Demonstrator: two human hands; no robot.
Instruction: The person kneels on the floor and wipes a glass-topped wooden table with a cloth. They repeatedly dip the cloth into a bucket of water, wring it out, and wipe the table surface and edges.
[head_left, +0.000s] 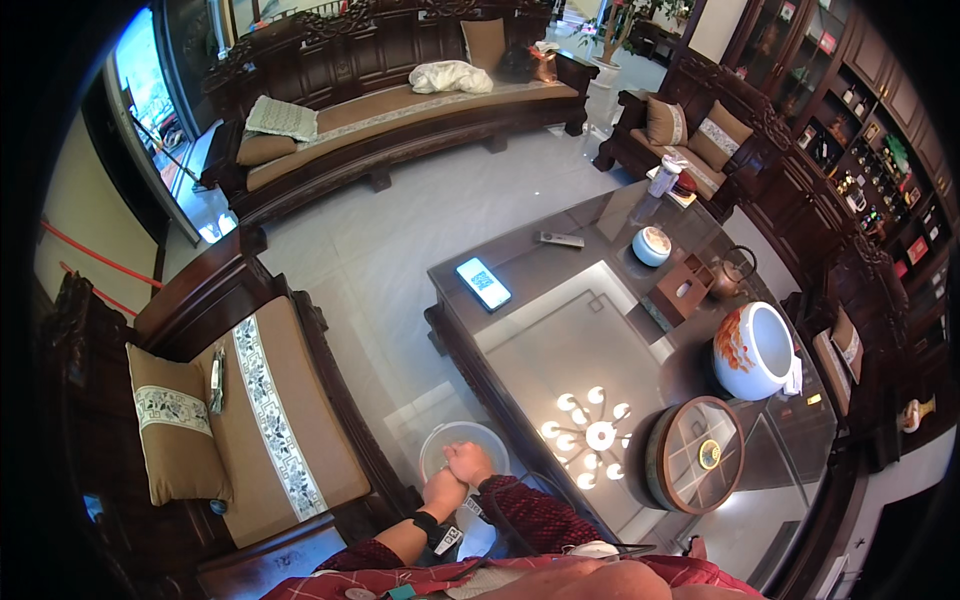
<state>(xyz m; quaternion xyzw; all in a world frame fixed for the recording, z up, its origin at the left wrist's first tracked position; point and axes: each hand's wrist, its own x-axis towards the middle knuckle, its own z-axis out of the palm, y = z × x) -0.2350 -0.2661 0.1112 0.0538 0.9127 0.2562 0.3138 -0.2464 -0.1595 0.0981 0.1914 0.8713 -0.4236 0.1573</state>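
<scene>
Both of my hands meet low in the view, over a round translucent plastic tub (437, 442) on the floor. My left hand (447, 489) has a black strap at its wrist and touches my right hand (469, 460). The fingers overlap and are partly hidden, so whether they hold something cannot be told. Bands with black-and-white printed markers sit at both wrists. To the right stands the glass-topped coffee table (517, 334), with a lit smartphone (484, 283) lying on its near left corner. A remote control (561, 239) lies farther along that edge.
A dark wood armchair with a tan cushion (300, 390) flanks the tub on the left. The table bears a round lidded box (696, 455), a large porcelain pot (754, 351), a wooden tissue box (677, 290) and a copper kettle (727, 276). A long sofa (360, 161) stands beyond.
</scene>
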